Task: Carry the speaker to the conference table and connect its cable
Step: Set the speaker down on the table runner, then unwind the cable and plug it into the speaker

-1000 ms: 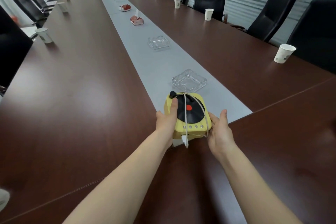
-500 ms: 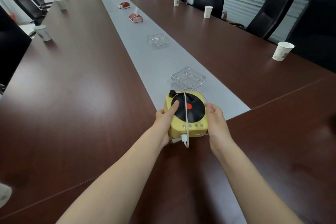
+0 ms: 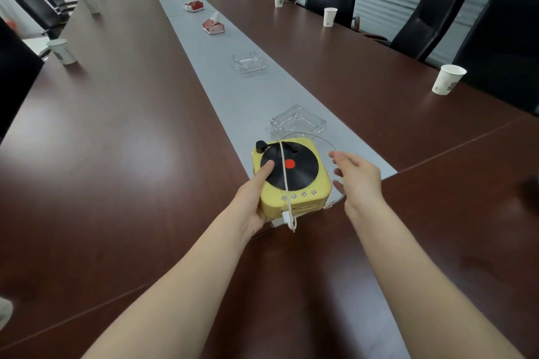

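Fingers (image 3: 267,167) of the left hand (image 3: 253,198) are clasped around the yellow record-player-shaped speaker (image 3: 291,176) on the dark wooden counter (image 3: 116,140); the right hand (image 3: 358,178) is spread open, and the loose white cable (image 3: 287,183) could be snagged.

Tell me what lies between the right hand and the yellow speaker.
In the head view only a loop of the white cable crosses the gap between the open right hand and the speaker; below it, bare grey runner.

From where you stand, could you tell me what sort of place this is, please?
Most likely an office meeting room: one long dark wooden conference table, black office chairs along its sides, and a paper cup set at each seat.
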